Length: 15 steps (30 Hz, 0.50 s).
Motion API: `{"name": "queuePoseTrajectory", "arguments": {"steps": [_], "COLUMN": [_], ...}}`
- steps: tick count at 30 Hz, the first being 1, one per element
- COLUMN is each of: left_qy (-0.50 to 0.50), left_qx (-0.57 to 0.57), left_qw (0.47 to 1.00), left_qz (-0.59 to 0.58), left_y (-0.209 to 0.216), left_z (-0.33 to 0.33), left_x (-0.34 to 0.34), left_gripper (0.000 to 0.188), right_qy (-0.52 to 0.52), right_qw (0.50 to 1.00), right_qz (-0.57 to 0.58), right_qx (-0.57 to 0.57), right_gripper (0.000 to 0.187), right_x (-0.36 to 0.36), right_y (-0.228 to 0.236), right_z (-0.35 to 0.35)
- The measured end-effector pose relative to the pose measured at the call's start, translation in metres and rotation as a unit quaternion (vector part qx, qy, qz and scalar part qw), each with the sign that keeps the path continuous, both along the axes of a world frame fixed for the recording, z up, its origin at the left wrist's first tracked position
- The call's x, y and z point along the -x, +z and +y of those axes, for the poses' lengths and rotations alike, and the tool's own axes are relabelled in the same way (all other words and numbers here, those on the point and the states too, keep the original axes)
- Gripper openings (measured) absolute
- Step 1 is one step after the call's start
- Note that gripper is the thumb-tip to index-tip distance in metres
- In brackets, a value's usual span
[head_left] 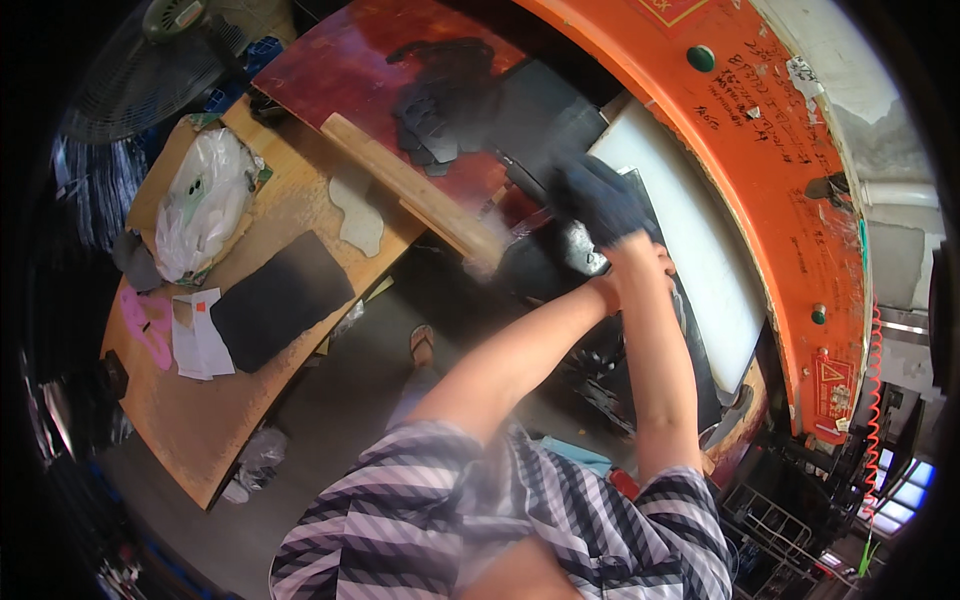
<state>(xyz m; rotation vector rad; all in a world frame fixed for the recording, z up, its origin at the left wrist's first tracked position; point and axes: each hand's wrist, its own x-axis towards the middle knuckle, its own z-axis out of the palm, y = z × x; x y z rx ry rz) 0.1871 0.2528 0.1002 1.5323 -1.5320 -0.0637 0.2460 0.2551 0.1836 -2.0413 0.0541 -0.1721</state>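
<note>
Both my arms reach forward to the right of the middle, over the machine's orange-framed work area. A dark, fabric-like bundle (597, 200), smeared by motion, covers the end of my right arm. Of my right hand (630, 250) only the wrist end shows; its fingers are hidden. Right against that wrist lies my left hand (610, 288), partly behind it, with curled fingertips showing on the far side. Whether it grips the wrist or the bundle's edge cannot be told. Beside the hands stretches a white board (690, 240) with a black edge.
An orange machine beam (745, 130) curves along the right. Dark cut pieces (430, 125) lie on a reddish tabletop (340, 60), edged by a wooden bar (400, 185). On the wooden table (190, 430) are a black sheet (282, 300), white papers (200, 335) and a plastic bag (205, 200).
</note>
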Motion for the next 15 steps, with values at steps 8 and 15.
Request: {"name": "queuePoseTrajectory", "arguments": {"steps": [8, 15], "left_qy": [0.013, 0.012], "left_qx": [-0.068, -0.085], "left_qw": [0.997, 0.996], "left_qz": [0.046, 0.023], "left_y": [0.016, 0.022], "left_z": [0.003, 0.005], "left_x": [0.001, -0.004], "left_gripper": [0.019, 0.019], "right_qy": [-0.522, -0.608], "right_qw": [0.842, 0.739], "right_qz": [0.064, 0.173], "right_qx": [-0.117, 0.233], "right_gripper": [0.031, 0.054], "right_x": [0.239, 0.422], "right_y": [0.025, -0.042], "right_z": [-0.043, -0.055]}}
